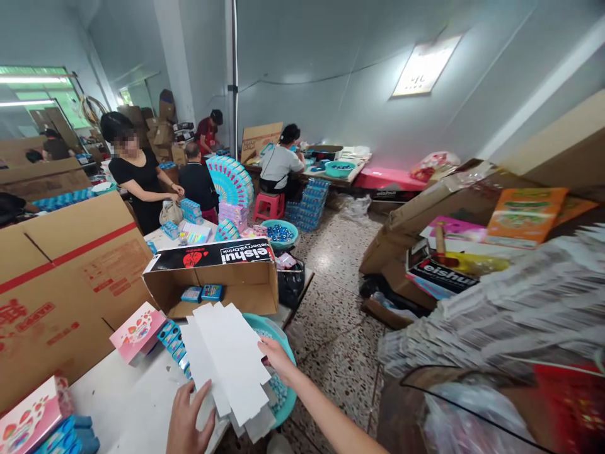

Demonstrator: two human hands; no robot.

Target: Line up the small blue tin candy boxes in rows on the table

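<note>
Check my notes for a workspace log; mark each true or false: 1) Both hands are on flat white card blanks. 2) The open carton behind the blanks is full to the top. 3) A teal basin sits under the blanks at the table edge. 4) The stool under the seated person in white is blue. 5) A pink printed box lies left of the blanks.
1) True: the left hand and right hand both touch the white card blanks.
2) False: the open carton holds only a few small blue packs.
3) True: the teal basin shows beneath them.
4) False: the stool is pink.
5) True: the pink printed box lies there.
</note>
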